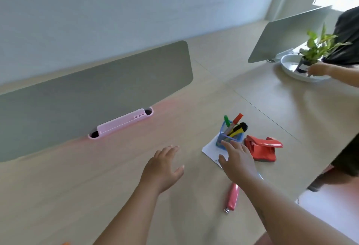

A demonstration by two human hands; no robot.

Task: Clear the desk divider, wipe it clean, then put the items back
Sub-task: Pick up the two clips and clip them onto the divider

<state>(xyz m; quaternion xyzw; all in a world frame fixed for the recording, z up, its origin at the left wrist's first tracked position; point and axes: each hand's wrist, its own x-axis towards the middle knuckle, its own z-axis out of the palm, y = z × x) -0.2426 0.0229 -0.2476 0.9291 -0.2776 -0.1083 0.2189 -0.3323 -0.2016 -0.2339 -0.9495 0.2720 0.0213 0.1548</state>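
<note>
A grey desk divider [97, 91] stands along the far side of the wooden desk [77, 186], with a pink cable cover [121, 123] at its foot. Right of centre, a blue mesh pen cup [232, 138] holds markers and a yellow-black cutter and rests on a white paper sheet [210, 148]. Beside the cup lies a red hole punch [261, 148]. A pink stapler [232, 198] lies nearer to me. My right hand [238, 161] hovers open over the paper, fingertips at the cup. My left hand [162, 169] hangs open above bare desk.
At the far right, another person's hand [318, 69] holds a small potted plant [315, 50] in a white dish [291, 70], in front of a second grey divider [281, 37]. The desk edge drops off at the right, near that person's dark clothing [345, 159].
</note>
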